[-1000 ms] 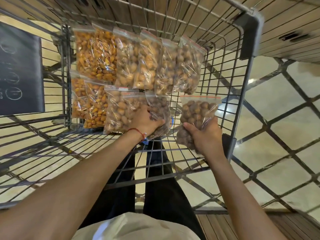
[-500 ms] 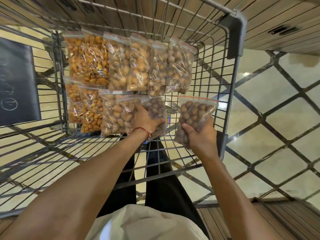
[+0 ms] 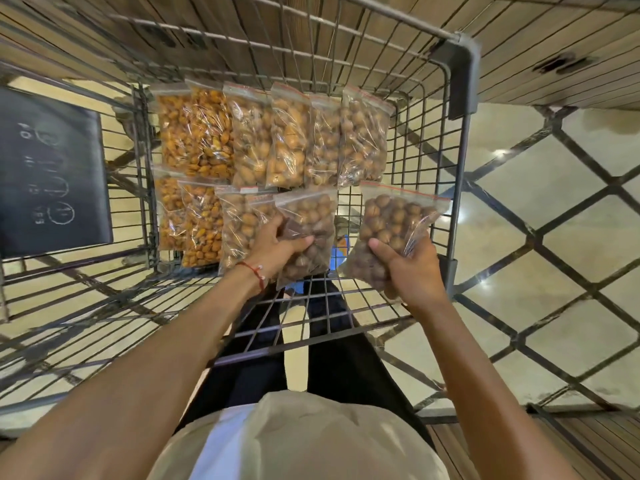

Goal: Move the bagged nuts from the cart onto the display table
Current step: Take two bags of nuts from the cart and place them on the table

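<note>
No text, brand or number is legible: the only markings noted are faint white chalk-like figures, several of them ringed by circles, on the dark board [image 3: 52,174] at the left of the frame, all too blurred to be read.

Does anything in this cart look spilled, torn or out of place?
Nothing stands out. The bags lie in two neat rows in the cart, no loose nuts visible. The left hand and right hand each grip one bag.
</note>
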Motion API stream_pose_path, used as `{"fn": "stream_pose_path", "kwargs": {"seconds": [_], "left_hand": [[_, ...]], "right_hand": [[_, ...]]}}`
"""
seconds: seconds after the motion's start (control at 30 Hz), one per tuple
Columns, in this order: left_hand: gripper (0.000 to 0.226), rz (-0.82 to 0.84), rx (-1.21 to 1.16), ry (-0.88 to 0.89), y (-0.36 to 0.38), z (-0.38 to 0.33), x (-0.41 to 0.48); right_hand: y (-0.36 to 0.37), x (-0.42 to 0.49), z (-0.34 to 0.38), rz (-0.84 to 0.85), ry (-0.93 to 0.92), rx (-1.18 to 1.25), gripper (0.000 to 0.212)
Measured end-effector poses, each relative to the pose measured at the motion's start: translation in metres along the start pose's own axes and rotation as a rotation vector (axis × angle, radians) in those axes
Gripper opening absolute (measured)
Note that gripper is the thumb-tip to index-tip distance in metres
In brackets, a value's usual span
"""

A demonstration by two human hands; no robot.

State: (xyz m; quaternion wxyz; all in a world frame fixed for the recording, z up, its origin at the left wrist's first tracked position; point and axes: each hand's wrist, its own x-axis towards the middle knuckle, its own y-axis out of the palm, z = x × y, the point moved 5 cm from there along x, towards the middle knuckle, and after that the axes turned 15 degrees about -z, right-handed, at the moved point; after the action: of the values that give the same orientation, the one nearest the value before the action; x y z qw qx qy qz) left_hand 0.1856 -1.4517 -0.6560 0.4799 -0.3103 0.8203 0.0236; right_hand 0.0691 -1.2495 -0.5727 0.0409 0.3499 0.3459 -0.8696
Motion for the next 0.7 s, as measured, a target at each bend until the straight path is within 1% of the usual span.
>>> {"fn": "stream_pose_path", "kwargs": {"seconds": [0.1,0.13,0.17,0.2,0.23,0.27,0.33,0.37,0.43,0.47,0.5,0.57,0.6,0.63,0.7], "left_hand": [[0.030,0.052,-0.059,-0.050,-0.016,-0.009,-0.012],[0.036,0.076,-0.078,-0.065,-0.022,-0.013,-0.017],[0.050,0.099,-0.093,-0.073,-0.028,-0.019,-0.024],[0.070,0.137,-0.114,-0.074,-0.033,-0.024,-0.028],[0.081,0.167,-0.142,-0.086,-0.039,-0.030,-0.034],[0.079,0.180,-0.174,-0.092,-0.044,-0.034,-0.038],[0.059,0.225,-0.239,-0.101,-0.054,-0.044,-0.043],[0.064,0.253,-0.265,-0.101,-0.060,-0.049,-0.047],[0.086,0.318,-0.316,-0.098,-0.072,-0.061,-0.057],[0.091,0.341,-0.309,-0.078,-0.077,-0.068,-0.062],[0.082,0.362,-0.295,-0.051,-0.082,-0.079,-0.070],[0.042,0.381,-0.281,-0.003,-0.089,-0.098,-0.084],[0.027,0.399,-0.292,0.004,-0.092,-0.104,-0.089],[0.022,0.438,-0.313,-0.010,-0.092,-0.111,-0.097],[0.019,0.518,-0.330,-0.049,-0.092,-0.127,-0.114]], "right_hand": [[-0.004,-0.007,0.006,0.051,-0.014,0.095,0.028],[-0.006,-0.010,0.008,0.060,-0.024,0.113,0.022],[-0.008,-0.016,0.012,0.072,-0.033,0.125,0.020],[-0.011,-0.022,0.018,0.081,-0.043,0.142,0.019],[-0.014,-0.028,0.023,0.083,-0.047,0.160,0.021],[-0.017,-0.034,0.028,0.085,-0.041,0.183,0.025],[-0.022,-0.050,0.036,0.095,-0.019,0.244,0.032],[-0.026,-0.059,0.039,0.094,-0.009,0.282,0.035],[-0.032,-0.076,0.043,0.087,0.009,0.357,0.037],[-0.036,-0.085,0.046,0.080,0.016,0.399,0.037],[-0.040,-0.094,0.048,0.081,0.025,0.446,0.039],[-0.046,-0.112,0.051,0.094,0.065,0.538,0.050],[-0.050,-0.120,0.051,0.101,0.083,0.578,0.055],[-0.053,-0.127,0.050,0.111,0.098,0.616,0.058],[-0.062,-0.141,0.047,0.130,0.115,0.697,0.055]]}}
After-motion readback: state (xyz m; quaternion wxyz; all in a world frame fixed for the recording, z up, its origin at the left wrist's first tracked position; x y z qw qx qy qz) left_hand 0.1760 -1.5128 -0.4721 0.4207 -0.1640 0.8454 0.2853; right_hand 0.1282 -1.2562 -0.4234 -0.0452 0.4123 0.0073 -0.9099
